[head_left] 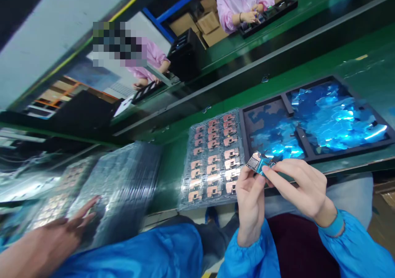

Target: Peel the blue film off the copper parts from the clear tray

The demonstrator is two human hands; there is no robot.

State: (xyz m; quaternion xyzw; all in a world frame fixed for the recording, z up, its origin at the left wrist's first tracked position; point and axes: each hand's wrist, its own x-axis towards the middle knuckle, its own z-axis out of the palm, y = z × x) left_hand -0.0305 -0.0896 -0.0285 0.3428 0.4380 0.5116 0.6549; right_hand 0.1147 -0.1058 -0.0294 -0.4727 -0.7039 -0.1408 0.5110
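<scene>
Pinching a small circuit board (257,163) edged with blue film, the left hand (250,206) and right hand (299,185) clamp their grips on it, above the green tabletop (364,59), just beside a clear tray of copper parts (184,179) and a black tray of blue foil (290,93). Another person's hand (52,232) rests on stacked trays (123,191).

left hand (250,214): 1 | right hand (299,187): 1 | board (256,162): 1 | foam tray (335,84): 1, compartments 2 | blister tray (212,158): 1 | blister stacks (123,191): 2 | pink-smocked workers (243,6): 2 | neighbor's hand (46,241): 1
</scene>
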